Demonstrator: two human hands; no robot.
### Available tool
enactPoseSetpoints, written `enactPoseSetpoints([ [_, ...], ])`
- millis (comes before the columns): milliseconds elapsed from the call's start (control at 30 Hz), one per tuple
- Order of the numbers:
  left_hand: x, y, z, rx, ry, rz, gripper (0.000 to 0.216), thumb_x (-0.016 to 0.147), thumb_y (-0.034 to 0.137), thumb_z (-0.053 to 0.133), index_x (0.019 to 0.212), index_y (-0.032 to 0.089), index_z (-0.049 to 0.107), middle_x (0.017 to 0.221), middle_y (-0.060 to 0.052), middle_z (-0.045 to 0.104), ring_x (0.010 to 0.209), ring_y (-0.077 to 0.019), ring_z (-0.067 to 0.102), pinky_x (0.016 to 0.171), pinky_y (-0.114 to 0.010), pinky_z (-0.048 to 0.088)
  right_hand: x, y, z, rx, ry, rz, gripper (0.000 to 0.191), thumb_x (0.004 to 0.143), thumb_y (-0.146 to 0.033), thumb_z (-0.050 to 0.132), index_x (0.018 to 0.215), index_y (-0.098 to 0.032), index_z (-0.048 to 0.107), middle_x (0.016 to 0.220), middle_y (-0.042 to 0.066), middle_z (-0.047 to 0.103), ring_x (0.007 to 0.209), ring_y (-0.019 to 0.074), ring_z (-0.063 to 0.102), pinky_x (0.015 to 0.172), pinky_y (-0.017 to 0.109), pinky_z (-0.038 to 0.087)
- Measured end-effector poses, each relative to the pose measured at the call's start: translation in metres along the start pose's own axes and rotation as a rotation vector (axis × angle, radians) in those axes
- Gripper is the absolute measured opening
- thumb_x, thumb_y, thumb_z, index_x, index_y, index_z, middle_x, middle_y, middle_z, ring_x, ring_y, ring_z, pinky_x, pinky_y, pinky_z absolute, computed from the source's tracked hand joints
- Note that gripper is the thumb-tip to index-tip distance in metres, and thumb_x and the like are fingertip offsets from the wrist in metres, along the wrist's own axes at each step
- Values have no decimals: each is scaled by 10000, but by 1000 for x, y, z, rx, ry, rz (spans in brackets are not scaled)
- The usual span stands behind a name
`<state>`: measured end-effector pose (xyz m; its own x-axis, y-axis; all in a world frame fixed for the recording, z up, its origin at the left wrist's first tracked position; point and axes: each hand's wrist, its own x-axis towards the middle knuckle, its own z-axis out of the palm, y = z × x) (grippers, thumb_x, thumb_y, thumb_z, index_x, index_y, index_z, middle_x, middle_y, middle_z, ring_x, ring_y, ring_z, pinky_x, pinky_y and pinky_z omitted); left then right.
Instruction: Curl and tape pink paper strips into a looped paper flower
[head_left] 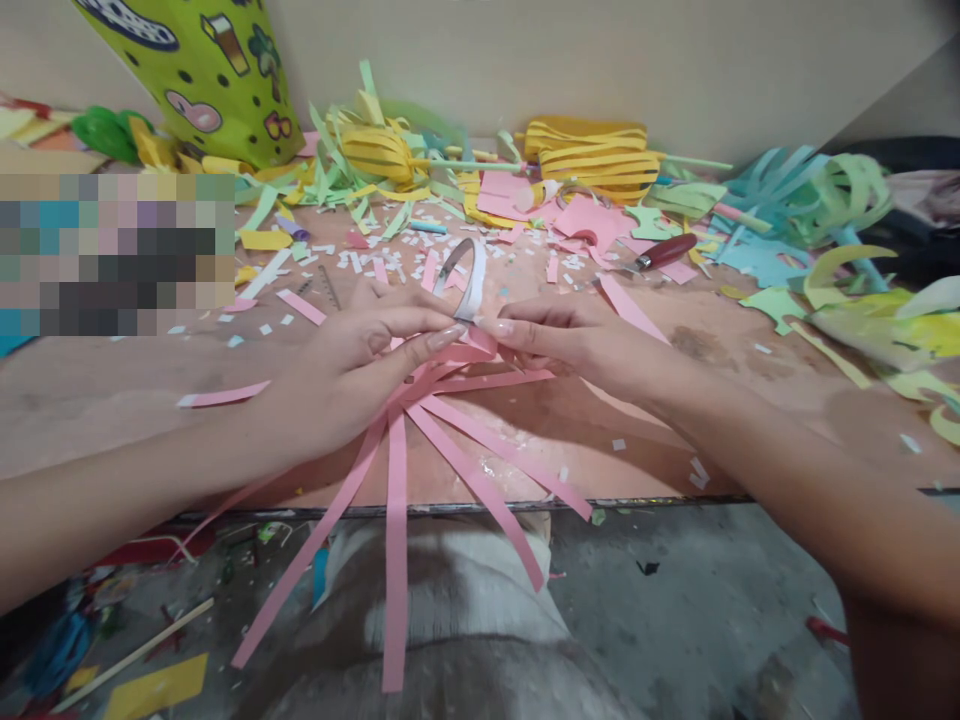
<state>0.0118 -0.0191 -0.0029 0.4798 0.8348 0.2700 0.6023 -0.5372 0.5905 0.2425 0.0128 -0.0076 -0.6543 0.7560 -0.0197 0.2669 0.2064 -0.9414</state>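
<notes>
Far left: green patterned bag (pixel 202 70) stood at the back of the board (pixel 112 390), with a pixelated block in front of it that we couldn't read. One loose pink strip (pixel 225 395) lay flat on the board, left of the hands. On the floor near left we saw a yellow paper scrap (pixel 157 685) and a thin stick (pixel 135 655).

Left hand (pixel 360 365): closed, fingers pinched down on the pink strips (pixel 395 560) at the point where they all met. From that point the strips fanned out toward us, across the board's near edge and hanging over a white cloth (pixel 465 600) below.

Centre: a white curled strip (pixel 465 275) rose in a loop from between the two sets of fingertips. Its lower end sat right at the pinch. We couldn't tell which fingers actually held it.

Right hand (pixel 570 340): also closed, thumb and forefinger pinched on the same gathered point of the pink strips, fingertips touching or just beside the left hand's.

Far centre: two yellow slit-paper lanterns, one (pixel 375 150) behind the left hand and one (pixel 592 155) behind the right, among green, yellow and pink offcuts and small white bits scattered over the board.

Right of the right hand: a red-handled tool (pixel 667 250) lay on pink scraps, well apart from the hands. Far right: a heap of teal and green cut paper (pixel 795 200), with more yellow-green curls nearer the right edge.
</notes>
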Motion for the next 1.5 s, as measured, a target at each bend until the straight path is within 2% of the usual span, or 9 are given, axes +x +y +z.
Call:
enactPoseSetpoints([
  [433, 0, -8, 2, 31, 26, -61, 296, 1014, 411, 484, 990, 285, 751, 1118, 27, 756, 1087, -240, 667, 1058, -395, 467, -4, 4, 3, 66, 26, 67, 388, 954, -574, 558, 848, -214, 654, 759, -21, 541, 671, 120, 443, 657, 280, 317],
  [667, 0, -4, 0, 44, 25, -46, 312, 1020, 397, 432, 972, 263, 710, 1117, 13, 725, 1108, -238, 620, 1064, -397, 449, -6, -11, -9, -111, 22, -56, 445, 936, -618, 563, 781, -204, 619, 768, -4, 531, 711, 129, 465, 663, 290, 340],
  [733, 1, -4, 0, 52, 2, -64, 318, 1011, 403, 421, 973, 252, 699, 1124, 4, 716, 1101, -250, 598, 1053, -412, 449, -5, -10, -13, -143, 67, -136, 435, 885, -586, 661, 708, -204, 553, 694, -27, 431, 648, 114, 391, 622, 290, 314],
  [833, 1, -4, -1, 45, -12, -68, 316, 985, 411, 428, 1002, 239, 692, 1128, -12, 701, 1127, -277, 552, 1051, -448, 433, 0, -3, -16, -182, 304, -281, 469, 836, -461, 768, 625, -205, 437, 654, -44, 338, 615, 101, 328, 610, 291, 319],
  [933, 1, -3, -1, 1, -56, -40, 314, 980, 380, 414, 1000, 225, 686, 1105, -27, 684, 1118, -274, 540, 1065, -463, 390, 6, 4, -19, -227, 434, -360, 205, 887, -349, 726, 798, -211, 604, 821, -2, 548, 731, 126, 482, 687, 299, 417],
  [1033, 0, -2, -2, -62, -74, -27, 291, 984, 372, 429, 926, 214, 667, 1033, -31, 672, 1088, -259, 540, 1039, -432, 372, 10, 9, -21, -327, 352, -383, 167, 929, -301, 664, 1083, -240, 684, 1173, 57, 654, 1076, 195, 590, 879, 346, 486],
  [1100, 0, -2, -3, -91, -67, -17, 284, 985, 385, 441, 891, 214, 646, 988, -27, 662, 1055, -253, 534, 988, -406, 375, 12, 13, -21, -370, 258, -394, 166, 951, -315, 633, 1076, -233, 706, 1226, 74, 665, 1173, 216, 587, 953, 372, 479],
  [1333, 5, -14, -9, -162, -20, -25, 260, 1010, 385, 487, 871, 208, 618, 993, -12, 636, 992, -222, 550, 926, -363, 364, 12, 17, -17, -307, 130, -372, 259, 1005, -375, 559, 850, -181, 634, 813, 11, 645, 766, 129, 572, 710, 281, 429],
  [1500, 23, -29, -15, 120, -42, 53, 320, 1002, 423, 451, 930, 189, 656, 1307, -68, 619, 1238, -296, 483, 1105, -485, 285, 14, 13, -16, -172, 379, -318, 309, 973, -412, 615, 759, -196, 556, 613, -27, 572, 575, 99, 494, 604, 278, 379],
])
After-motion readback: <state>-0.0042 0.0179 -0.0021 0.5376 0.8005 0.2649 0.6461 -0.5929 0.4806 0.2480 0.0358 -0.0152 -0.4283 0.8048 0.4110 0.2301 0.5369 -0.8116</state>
